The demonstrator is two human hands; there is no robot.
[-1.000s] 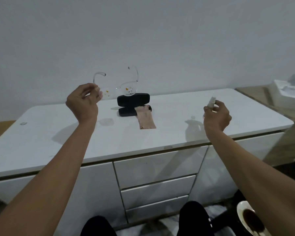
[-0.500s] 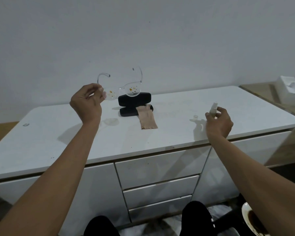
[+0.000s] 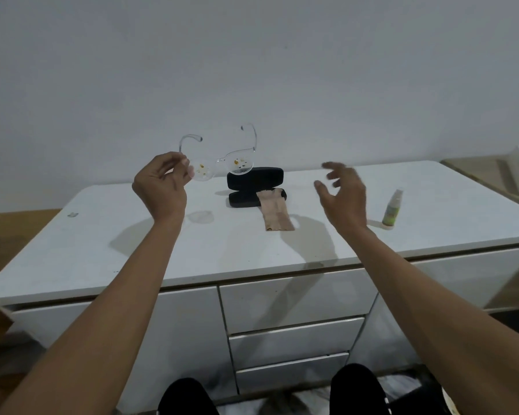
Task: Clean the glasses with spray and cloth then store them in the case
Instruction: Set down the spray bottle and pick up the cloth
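Glasses up in the air at left-centre, clear frame, temples pointing up and away toward the wall, both lenses spotted with yellowish and dark specks (so not wiped yet, by the look of it). Left hand holds them at the left lens end, fingers pinching the frame corner, rest of the hand curled. Long axis of the glasses runs left-right, tilting slightly up toward the right lens, which hangs just above the case. Case is black, open, lid standing, sitting on the white table toward the back. Cloth is beige, one end draped on the case's lower half, the other end lying on the table toward the viewer, long axis roughly front-back. Right hand hovers above the table just right of the cloth, fingers spread and loose, holding nothing. Spray bottle stands upright further right, apart from that hand. Likely next step: pick up the cloth. It lies left of and below the right-hand fingers, near; the right hand is free and clearly nearer, the left is busy. Short reach down-left, pinch the near free end, not the end on the case.
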